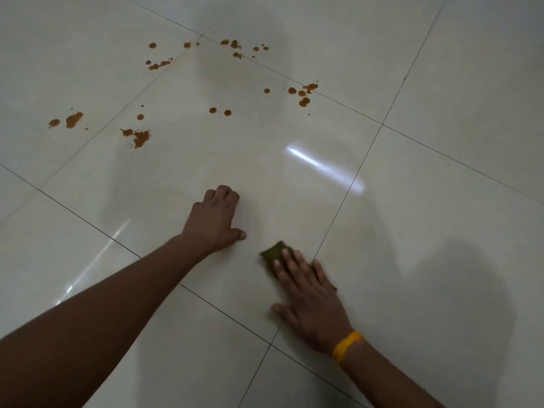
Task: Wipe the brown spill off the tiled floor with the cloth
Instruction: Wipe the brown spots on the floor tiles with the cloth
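Brown spill drops lie scattered over the pale tiled floor (441,201) in several patches: a blot at the left (140,137), a cluster further left (73,119), far drops (234,45) and a group at the right (304,94). My right hand (309,298) presses flat on a dark olive cloth (273,253) on the floor, near a grout line; most of the cloth is hidden under the fingers. My left hand (216,220) rests on the tile with fingers curled, holding nothing, left of the cloth. The spill lies well beyond both hands.
Glossy tiles with dark grout lines fill the view. A bright light reflection (323,167) streaks the tile ahead of the cloth. A yellow band (347,346) sits on my right wrist. Soft shadows fall at the lower right.
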